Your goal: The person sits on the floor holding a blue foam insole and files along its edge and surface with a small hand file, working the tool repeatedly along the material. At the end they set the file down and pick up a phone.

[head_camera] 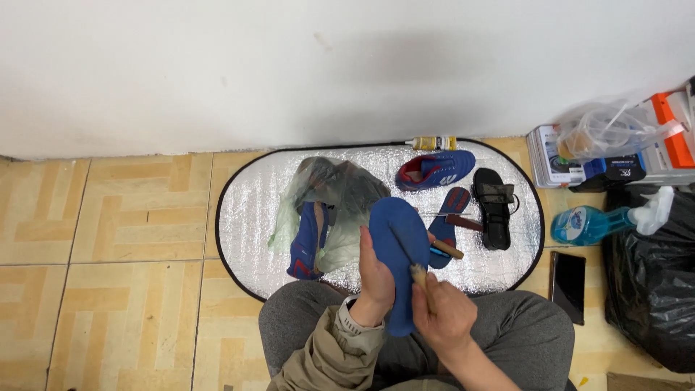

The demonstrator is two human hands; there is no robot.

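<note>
My left hand point(375, 279) grips a blue insole point(399, 232) by its left edge and holds it upright over my lap. My right hand point(443, 313) is closed on a small wooden-handled brush point(418, 274) whose tip rests against the insole's face. Beyond the insole, on a silver oval mat point(246, 210), lie a blue shoe point(436, 169), a second blue insole point(449, 217), a black sandal point(494, 206) and another blue shoe point(305, 242) partly under a clear plastic bag point(329, 195).
A small glue bottle point(433, 143) lies at the mat's far edge by the white wall. To the right sit a blue spray bottle point(594, 223), a dark phone point(568, 282), a black rubbish bag point(651, 282) and stacked boxes point(615, 148). Tan tiled floor surrounds the mat.
</note>
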